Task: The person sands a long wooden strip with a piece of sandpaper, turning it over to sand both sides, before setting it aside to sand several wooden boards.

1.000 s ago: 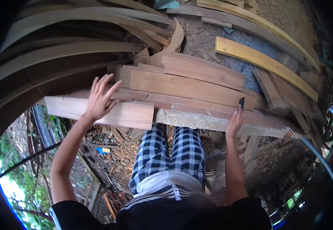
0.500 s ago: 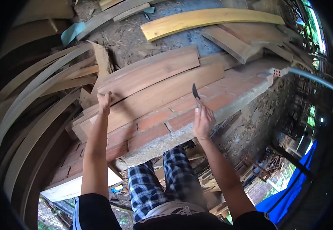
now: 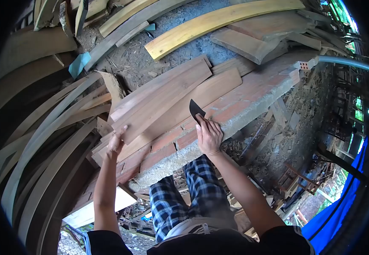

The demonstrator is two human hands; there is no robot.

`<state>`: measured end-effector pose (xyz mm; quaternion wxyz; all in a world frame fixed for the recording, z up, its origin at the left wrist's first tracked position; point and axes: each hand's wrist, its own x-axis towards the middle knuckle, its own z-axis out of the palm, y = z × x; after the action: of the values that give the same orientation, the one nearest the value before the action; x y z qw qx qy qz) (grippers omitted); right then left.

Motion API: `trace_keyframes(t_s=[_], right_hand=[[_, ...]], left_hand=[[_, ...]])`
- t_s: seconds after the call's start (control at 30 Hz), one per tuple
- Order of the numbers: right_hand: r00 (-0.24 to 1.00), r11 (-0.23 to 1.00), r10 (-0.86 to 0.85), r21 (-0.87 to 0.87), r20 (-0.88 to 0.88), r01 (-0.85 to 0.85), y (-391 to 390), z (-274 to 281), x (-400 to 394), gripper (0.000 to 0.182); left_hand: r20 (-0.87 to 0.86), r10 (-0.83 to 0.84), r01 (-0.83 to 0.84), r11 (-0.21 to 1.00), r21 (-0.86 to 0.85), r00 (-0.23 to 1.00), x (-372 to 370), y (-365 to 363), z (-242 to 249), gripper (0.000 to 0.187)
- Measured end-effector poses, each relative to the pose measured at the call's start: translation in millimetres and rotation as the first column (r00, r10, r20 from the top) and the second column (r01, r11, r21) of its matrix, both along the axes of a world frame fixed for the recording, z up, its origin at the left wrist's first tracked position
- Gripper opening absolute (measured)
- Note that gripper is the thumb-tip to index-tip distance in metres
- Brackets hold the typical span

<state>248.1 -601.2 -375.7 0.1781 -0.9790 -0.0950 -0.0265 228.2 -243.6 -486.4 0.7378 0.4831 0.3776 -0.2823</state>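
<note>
My left hand (image 3: pixel 116 141) grips the near left end of a wooden plank (image 3: pixel 167 95), thumb on its upper face. This plank lies at a slant over the others, with a strip of another board (image 3: pixel 135 102) showing along its far edge. On my side of it rests a second plank (image 3: pixel 218 87), partly covered. My right hand (image 3: pixel 210 135) is closed around a knife, with fingers laid along its broad, dark, curved blade (image 3: pixel 196 111). The blade points up and away from me, close by the planks' near edge. The knife's handle is hidden in my palm.
The planks lie on a brick ledge (image 3: pixel 161 138) with a rough concrete edge (image 3: pixel 235 126). Curved boards (image 3: pixel 44 136) are stacked at the left. A yellow board (image 3: pixel 222 21) and thick brown slabs (image 3: pixel 246 44) lie beyond. A blue tarp (image 3: pixel 341 204) hangs at lower right.
The plank in my left hand has come toward me and turned, now overlapping the nearer plank. My right hand with the knife has moved left. The whole view has shifted slightly.
</note>
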Motion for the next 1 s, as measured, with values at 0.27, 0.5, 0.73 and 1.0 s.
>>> trace_keyframes(t_s=[0.27, 0.5, 0.73, 1.0], right_hand=[[0.993, 0.987, -0.087, 0.142, 0.075, 0.076, -3.4, -10.1, -5.5, 0.031], [0.913, 0.621, -0.367, 0.683, -0.18, 0.384, -16.3, 0.8, -3.6, 0.028], [0.808, 0.503, -0.541, 0.681, -0.233, 0.532, -140.3, 58.2, -24.9, 0.031], [0.525, 0.255, -0.851, 0.856, -0.023, 0.45, -264.2, 117.9, 9.2, 0.042]], left_hand=[[0.164, 0.008, -0.064, 0.939, 0.338, 0.986, 21.6, -95.4, 120.5, 0.028], [0.426, -0.083, -0.182, 0.82, 0.543, 0.901, 34.5, -125.1, 325.4, 0.02], [0.415, 0.159, -0.247, 0.954, 0.168, 0.896, 0.0, -168.1, 441.0, 0.035], [0.358, 0.232, -0.234, 0.971, -0.037, 0.904, -3.9, -270.4, 393.3, 0.051]])
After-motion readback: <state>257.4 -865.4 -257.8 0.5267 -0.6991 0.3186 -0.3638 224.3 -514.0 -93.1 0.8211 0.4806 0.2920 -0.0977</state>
